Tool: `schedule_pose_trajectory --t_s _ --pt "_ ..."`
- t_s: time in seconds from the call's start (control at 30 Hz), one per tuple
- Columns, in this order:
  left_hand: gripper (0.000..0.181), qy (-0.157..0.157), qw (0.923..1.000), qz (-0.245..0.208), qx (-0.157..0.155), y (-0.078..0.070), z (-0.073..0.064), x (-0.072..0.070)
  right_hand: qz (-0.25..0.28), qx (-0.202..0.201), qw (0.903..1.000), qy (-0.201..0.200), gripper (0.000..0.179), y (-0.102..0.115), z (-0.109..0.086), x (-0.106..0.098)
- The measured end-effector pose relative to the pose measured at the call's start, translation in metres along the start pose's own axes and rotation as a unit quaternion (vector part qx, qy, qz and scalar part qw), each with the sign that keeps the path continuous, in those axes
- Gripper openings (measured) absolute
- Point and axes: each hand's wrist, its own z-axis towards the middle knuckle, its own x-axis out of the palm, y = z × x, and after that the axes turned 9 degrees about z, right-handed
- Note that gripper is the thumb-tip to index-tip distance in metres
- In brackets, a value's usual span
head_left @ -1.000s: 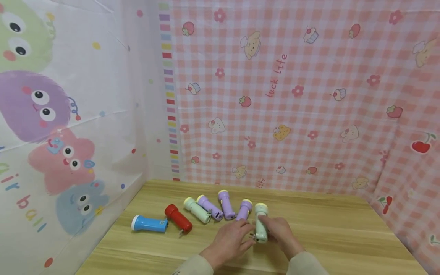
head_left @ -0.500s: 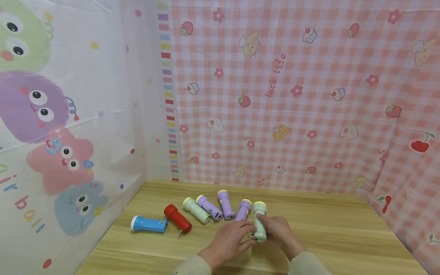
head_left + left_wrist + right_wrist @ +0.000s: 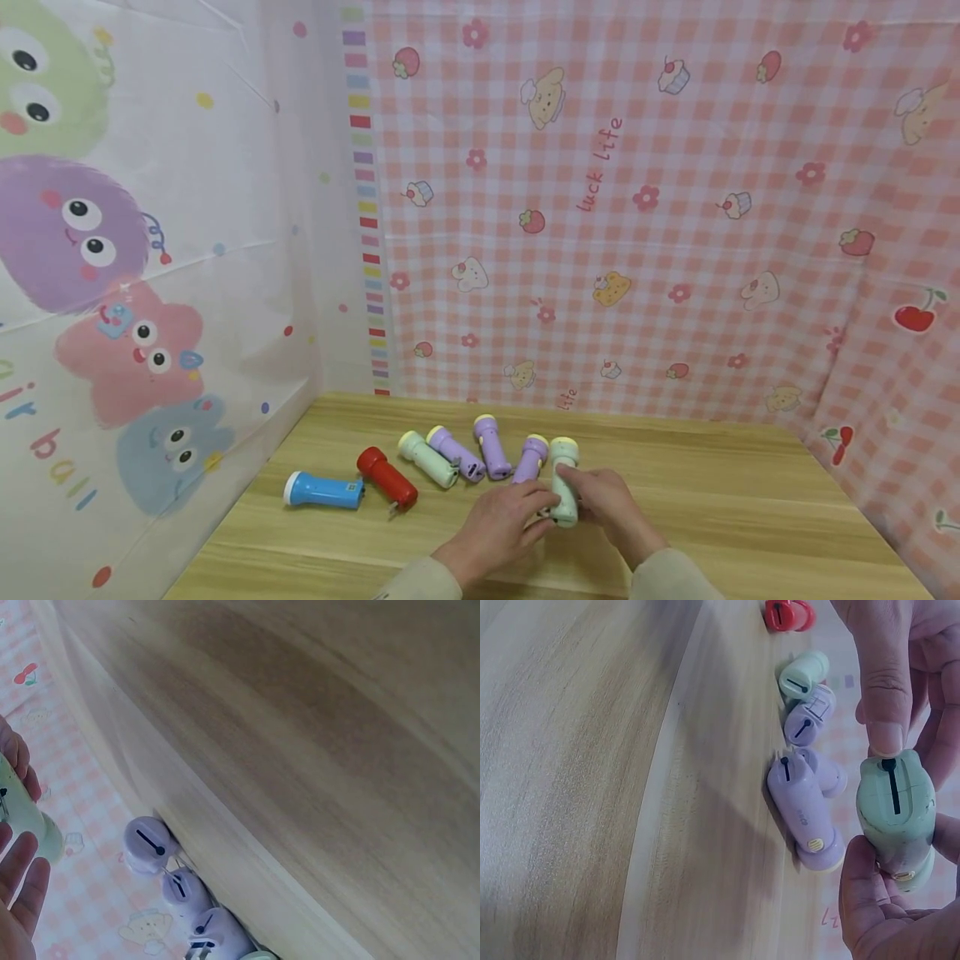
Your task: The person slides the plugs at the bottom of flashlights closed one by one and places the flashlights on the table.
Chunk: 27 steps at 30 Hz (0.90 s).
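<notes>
A pale green flashlight (image 3: 564, 483) is gripped in my right hand (image 3: 611, 504), lens end away from me. In the right wrist view my right fingers (image 3: 862, 870) curl round the lower part of its body. A dark slot runs along the end of this flashlight (image 3: 897, 791). My left hand (image 3: 498, 521) is at that end. Its thumb (image 3: 886, 735) presses straight onto the top of the slot, with other fingers behind. In the left wrist view the flashlight (image 3: 26, 814) is cut off at the left edge, beside straight left fingers (image 3: 30, 892).
Several flashlights lie on the wooden table (image 3: 705, 500): blue (image 3: 324, 490), red (image 3: 387, 477), another pale green one (image 3: 427, 458), and three purple ones, the nearest a purple flashlight (image 3: 530, 458) by my left fingertips. A pink checked curtain (image 3: 645, 250) stands behind.
The pale green flashlight has shifted slightly left and up in the head view, in my right hand. Metal near its tail end shows less now beside my left fingers. The other flashlights stay put.
</notes>
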Motion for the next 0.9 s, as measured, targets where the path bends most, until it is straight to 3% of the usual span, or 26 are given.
schedule_pose_trajectory --t_s 0.67,0.9 --pt "0.028 -0.009 1.0 0.003 -0.004 0.0007 -0.0006 -0.0007 0.013 -0.01 0.9998 0.009 0.049 0.0012 -0.003 0.0034" --pt "0.034 0.001 0.9989 -0.042 -0.02 0.0056 -0.0028 0.001 0.011 -0.01 0.9998 0.015 0.048 0.0013 -0.0035 0.0038"
